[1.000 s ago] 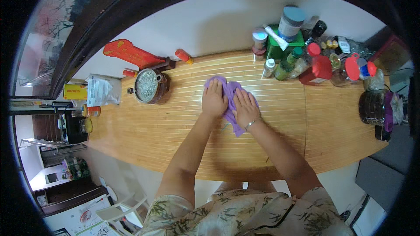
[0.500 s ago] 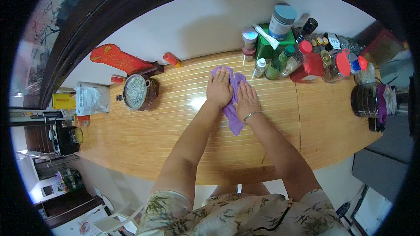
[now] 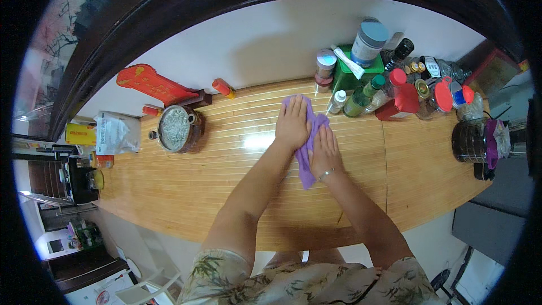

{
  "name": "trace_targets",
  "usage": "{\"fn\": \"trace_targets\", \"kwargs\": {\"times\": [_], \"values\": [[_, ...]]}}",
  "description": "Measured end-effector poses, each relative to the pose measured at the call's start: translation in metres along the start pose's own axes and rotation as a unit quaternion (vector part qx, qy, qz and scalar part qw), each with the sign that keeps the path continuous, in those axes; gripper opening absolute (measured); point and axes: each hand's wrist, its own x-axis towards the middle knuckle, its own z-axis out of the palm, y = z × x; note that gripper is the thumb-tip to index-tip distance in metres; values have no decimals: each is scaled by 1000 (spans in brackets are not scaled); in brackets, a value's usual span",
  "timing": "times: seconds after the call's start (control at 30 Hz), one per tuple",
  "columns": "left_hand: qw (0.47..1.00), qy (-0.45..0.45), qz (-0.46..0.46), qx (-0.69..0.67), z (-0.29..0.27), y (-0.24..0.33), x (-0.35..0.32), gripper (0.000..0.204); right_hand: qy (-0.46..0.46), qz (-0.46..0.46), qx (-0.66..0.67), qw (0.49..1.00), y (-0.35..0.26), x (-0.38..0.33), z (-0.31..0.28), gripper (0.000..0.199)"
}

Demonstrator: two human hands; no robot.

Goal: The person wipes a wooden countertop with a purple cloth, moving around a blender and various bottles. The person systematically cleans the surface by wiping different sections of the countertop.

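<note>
A purple cloth (image 3: 305,167) lies crumpled on the wooden tabletop (image 3: 226,192). My left hand (image 3: 293,125) rests flat on the cloth's far part, fingers stretched out and pointing away from me. Beside it and a bit nearer, my right hand (image 3: 325,151) is also laid flat with straight fingers, partly on the cloth's right edge; a bracelet circles that wrist. The cloth's near end hangs out between my wrists. Just beyond my right hand's fingertips stands a small white-capped bottle (image 3: 337,102).
Bottles and jars crowd the back right: a green bottle (image 3: 358,101), a green box (image 3: 372,70), a red-lidded jar (image 3: 437,101). A large dark jar (image 3: 468,140) stands at the right end. Back left are a pot (image 3: 175,128), a red plaque (image 3: 158,82) and a plastic bag (image 3: 117,133).
Both hands and the cloth have slid slightly to the right, my right hand also a little nearer to me. The whole view has shifted a little.
</note>
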Motion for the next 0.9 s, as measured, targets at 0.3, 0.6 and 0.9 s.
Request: {"fn": "trace_targets", "kwargs": {"times": [0.3, 0.6, 0.9], "values": [[980, -71, -177, 56, -22, -79, 8, 68, -9, 20, -1, 1000, -46, 76, 16, 66], [985, -19, -170, 3, -41, -50, -195, 63, -135, -160, -1, 978, -82, -37, 29, 58], [998, 5, -68, -12, -38, -65, -111, 64, -63, -127, 37, 989, -60, -14, 3, 56]]}}
